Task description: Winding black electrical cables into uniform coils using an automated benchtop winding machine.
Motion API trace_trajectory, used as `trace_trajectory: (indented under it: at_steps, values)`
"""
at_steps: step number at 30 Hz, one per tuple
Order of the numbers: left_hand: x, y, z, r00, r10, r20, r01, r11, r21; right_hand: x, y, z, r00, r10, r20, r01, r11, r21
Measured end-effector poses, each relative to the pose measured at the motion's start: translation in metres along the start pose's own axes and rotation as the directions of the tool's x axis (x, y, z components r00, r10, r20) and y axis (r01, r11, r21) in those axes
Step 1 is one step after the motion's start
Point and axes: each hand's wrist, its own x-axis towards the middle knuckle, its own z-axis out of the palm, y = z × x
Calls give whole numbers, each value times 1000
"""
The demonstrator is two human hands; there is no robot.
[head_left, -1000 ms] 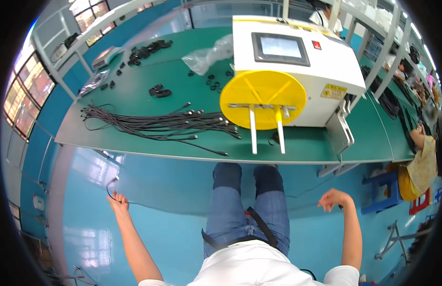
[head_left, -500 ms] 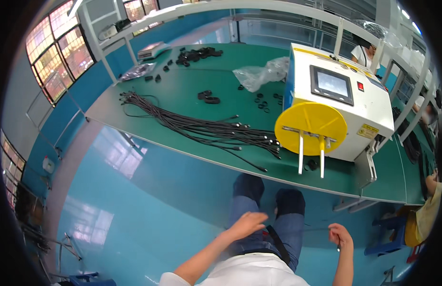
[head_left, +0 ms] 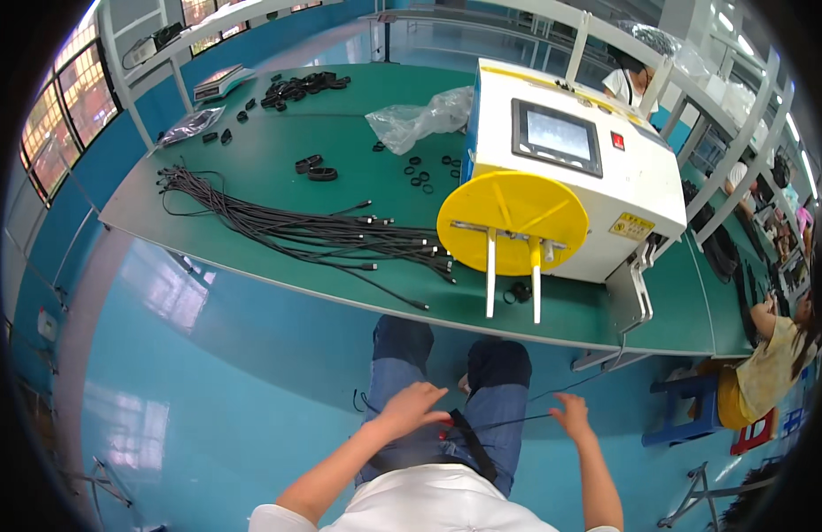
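A bundle of black cables (head_left: 313, 232) lies near the green worktop (head_left: 251, 177) front edge. Over the lap, left hand (head_left: 411, 410) has its grip curled around a thin black cable (head_left: 504, 424); right hand (head_left: 572, 415) spreads open beside it, below the yellow-disc winding machine (head_left: 553, 191)

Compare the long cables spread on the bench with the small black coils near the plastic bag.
The long cables lie stretched out in one loose bundle across the green bench; the small black coils are wound into tight rings and scattered singly. The cables lie nearer the bench's front edge, the coils farther back. Both are black.
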Motion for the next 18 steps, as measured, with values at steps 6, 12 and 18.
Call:
trace_trajectory:
  at_steps: [6,12,18]
  values:
    - [61,-14,-152,897,-47,-440,124,981,149,25,-175,-67,785,-617,-57,610,752,251]
    - [120,-73,-191,860,48,-508,186,897,400,50,-300,-111,511,-840,-184,820,412,398]
    - [138,-118,-180,913,-82,-399,280,837,470,82,-347,-124,534,-760,-371,823,365,435]
